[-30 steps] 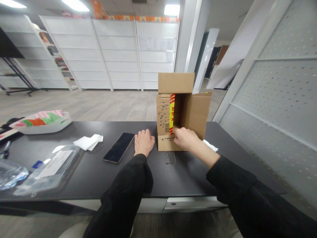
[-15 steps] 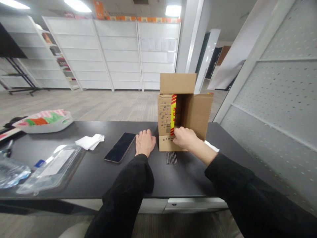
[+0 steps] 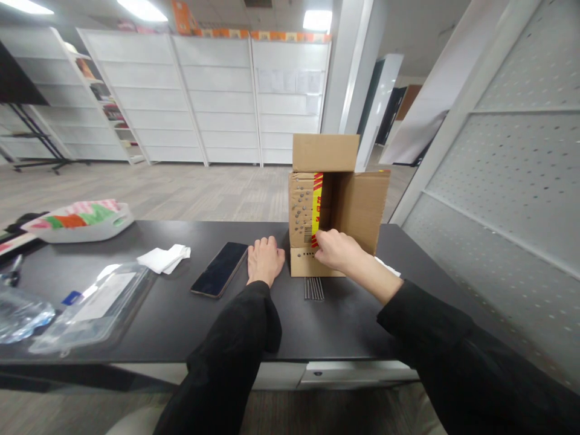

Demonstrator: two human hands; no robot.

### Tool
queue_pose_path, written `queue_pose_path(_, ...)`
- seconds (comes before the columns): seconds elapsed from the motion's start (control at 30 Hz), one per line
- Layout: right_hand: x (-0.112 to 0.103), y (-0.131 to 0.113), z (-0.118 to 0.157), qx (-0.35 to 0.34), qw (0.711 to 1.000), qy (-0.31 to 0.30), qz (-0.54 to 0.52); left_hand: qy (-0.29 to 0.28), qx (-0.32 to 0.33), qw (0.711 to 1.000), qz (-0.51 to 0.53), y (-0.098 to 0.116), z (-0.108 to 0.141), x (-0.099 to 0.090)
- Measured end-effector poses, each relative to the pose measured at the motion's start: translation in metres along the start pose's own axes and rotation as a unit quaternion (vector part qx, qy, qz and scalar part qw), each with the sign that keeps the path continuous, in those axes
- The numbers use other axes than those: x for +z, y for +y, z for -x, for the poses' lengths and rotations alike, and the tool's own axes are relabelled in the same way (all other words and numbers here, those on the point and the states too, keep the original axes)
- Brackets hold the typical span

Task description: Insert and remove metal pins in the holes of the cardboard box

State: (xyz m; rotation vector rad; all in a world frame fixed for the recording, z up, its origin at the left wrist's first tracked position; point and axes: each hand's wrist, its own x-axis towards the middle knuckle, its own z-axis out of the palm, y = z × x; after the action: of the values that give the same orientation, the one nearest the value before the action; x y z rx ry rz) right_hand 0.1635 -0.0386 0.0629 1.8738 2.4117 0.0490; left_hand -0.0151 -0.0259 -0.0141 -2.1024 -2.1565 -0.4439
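Note:
A cardboard box (image 3: 326,152) stands on the dark table with its opening facing me and its flaps spread. Grey, roundish spots dot its left flap, beside a yellow-and-red tape strip (image 3: 316,202). Dark holes run in a row along the lower flap (image 3: 301,266). My right hand (image 3: 338,249) is closed in front of the opening, by the tape's lower end; whatever its fingers hold is hidden. Several thin metal nails (image 3: 313,289) lie side by side just below the box. My left hand (image 3: 266,261) rests curled on the table, between the box and a phone (image 3: 220,269).
Folded white tissues (image 3: 165,258), a clear plastic case (image 3: 97,308) and a plastic bottle (image 3: 25,314) lie to the left. Farther back is a white basket (image 3: 81,232) with colourful cloth. A perforated panel (image 3: 512,199) borders the right side.
My right hand has shifted slightly left and up, toward the tape's lower end. My left hand, the box and the nails stay in place.

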Motion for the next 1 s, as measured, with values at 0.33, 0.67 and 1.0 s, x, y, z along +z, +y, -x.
queue_pose_path(0.33, 0.0049, 0.0, 0.0034, 0.0, 1.0, 0.023, 0.016, 0.01, 0.003, 1.0, -0.008, -0.0008, -0.0004, 0.0033)
queue_pose_path(0.67, 0.0096, 0.0052, 0.0011, 0.006, 1.0, 0.008, -0.001, 0.007, 0.002, 1.0, -0.001, -0.0015, -0.0005, 0.003)
queue_pose_path(1.0, 0.002, 0.0043, 0.0088, 0.002, 0.998, 0.048, -0.042, 0.001, 0.003, 1.0, 0.001, 0.0006, 0.001, -0.0027)
